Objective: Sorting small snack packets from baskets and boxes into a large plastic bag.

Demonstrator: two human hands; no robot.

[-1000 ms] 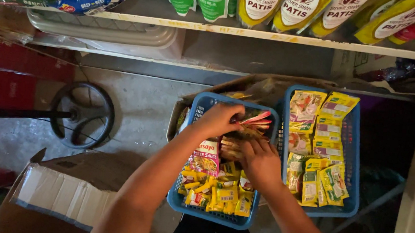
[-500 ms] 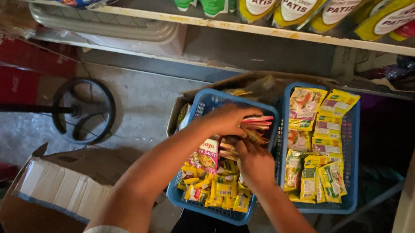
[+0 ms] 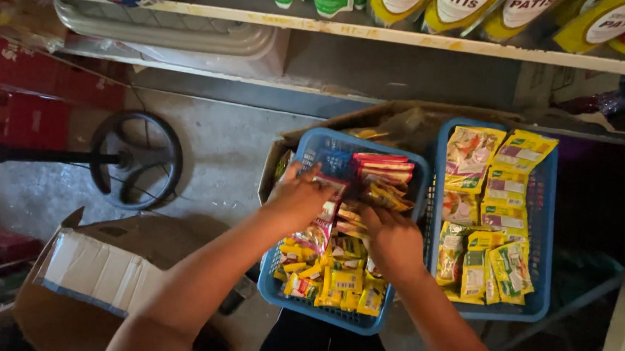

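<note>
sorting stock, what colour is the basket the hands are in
Blue basket, clearest in the head view.

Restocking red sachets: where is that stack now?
Head view: the red sachets lie at the far end of the left blue basket, just beyond the right hand.

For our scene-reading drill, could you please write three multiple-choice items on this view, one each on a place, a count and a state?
1. Where are both hands?
A. in the left basket
B. in the right basket
C. on the cardboard box

2. How many blue baskets are there?
A. one
B. two
C. three

3. How is the left hand?
A. flat on the floor
B. raised, holding nothing
C. closed on a sachet strip

Key: 1 A, the left hand and right hand sit among packets in the left basket. 2 B, a right basket stands beside it. 3 C, its fingers wrap the sachet strip.
</note>
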